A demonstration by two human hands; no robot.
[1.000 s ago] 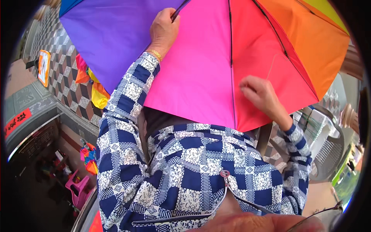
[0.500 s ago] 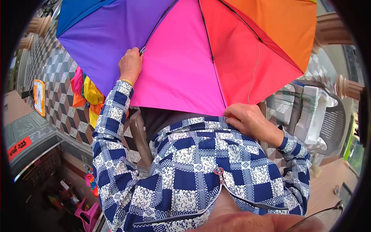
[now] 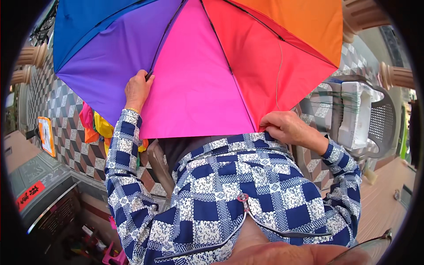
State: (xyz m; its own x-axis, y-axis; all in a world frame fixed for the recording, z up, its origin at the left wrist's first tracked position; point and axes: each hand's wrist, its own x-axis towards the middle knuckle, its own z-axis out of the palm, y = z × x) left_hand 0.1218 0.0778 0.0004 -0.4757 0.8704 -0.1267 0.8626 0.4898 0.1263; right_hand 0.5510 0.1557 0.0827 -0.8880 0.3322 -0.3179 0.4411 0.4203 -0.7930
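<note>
A spread umbrella canopy [image 3: 190, 88] with blue, purple, pink, red and orange panels lies across my lap, its dark ribs facing me. My left hand [image 3: 138, 90] is closed around a rib between the purple and pink panels, thumb along it. At the near edge, my right hand [image 3: 289, 129] pinches the canopy where the pink and red panels meet at a rib's end; its fingertips partly hide that spot. A thin pale thread [image 3: 279, 75] hangs over the red panel, running down toward my right hand. The far part of the umbrella is out of the picture.
Bright coloured cloth [image 3: 102, 126] lies at the left, past my forearm. A grey plastic chair [image 3: 383, 119] at the right bears a white foam box [image 3: 354, 115] with green strands over it. A pink stool [image 3: 115, 256] stands low at the left. Patterned tiles [image 3: 73, 132] cover the floor.
The canopy has shifted left and slightly toward me. My left hand has moved down and left with its rib, while my right hand keeps its pinch at the edge. The whole view has shifted somewhat.
</note>
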